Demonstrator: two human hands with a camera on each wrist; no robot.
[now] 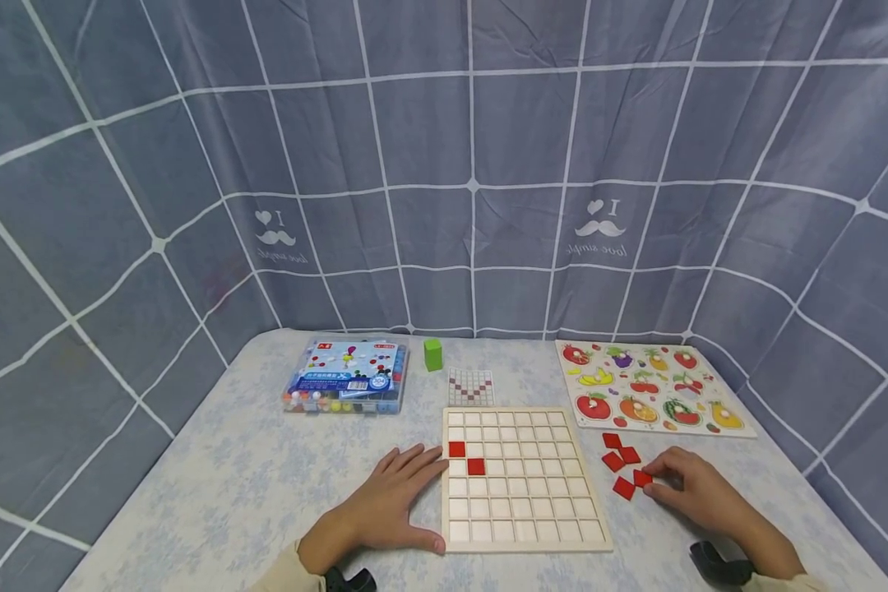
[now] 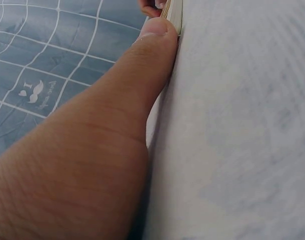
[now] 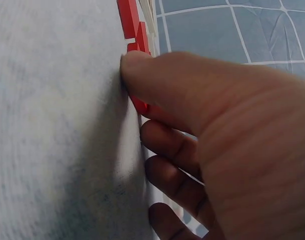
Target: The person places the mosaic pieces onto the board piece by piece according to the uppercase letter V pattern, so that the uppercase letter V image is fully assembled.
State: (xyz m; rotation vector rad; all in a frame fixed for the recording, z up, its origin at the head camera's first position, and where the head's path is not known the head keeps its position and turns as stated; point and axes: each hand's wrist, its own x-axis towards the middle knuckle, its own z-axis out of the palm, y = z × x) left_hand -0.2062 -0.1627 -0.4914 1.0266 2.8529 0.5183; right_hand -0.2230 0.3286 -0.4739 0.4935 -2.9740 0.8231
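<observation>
A pale wooden grid board (image 1: 529, 487) lies in the middle of the table. Two red square tiles sit in its cells, an upper tile (image 1: 456, 449) in the leftmost column and a lower tile (image 1: 476, 467) one column over. Along the board's left edge rests my left hand (image 1: 385, 506), fingers spread, with thumb and fingertips touching the frame. To the right of the board, my right hand (image 1: 699, 492) pinches a red square tile (image 1: 642, 478) between thumb and fingers at table level. Several loose red tiles (image 1: 612, 461) lie beside it. A small pattern card (image 1: 471, 387) lies just beyond the board.
At the back left stands a clear plastic case (image 1: 348, 376) of coloured pieces. A green block (image 1: 432, 354) stands right of it. A fruit puzzle board (image 1: 651, 386) lies at the back right. Behind the table hangs a grey-blue checked curtain (image 1: 518, 222).
</observation>
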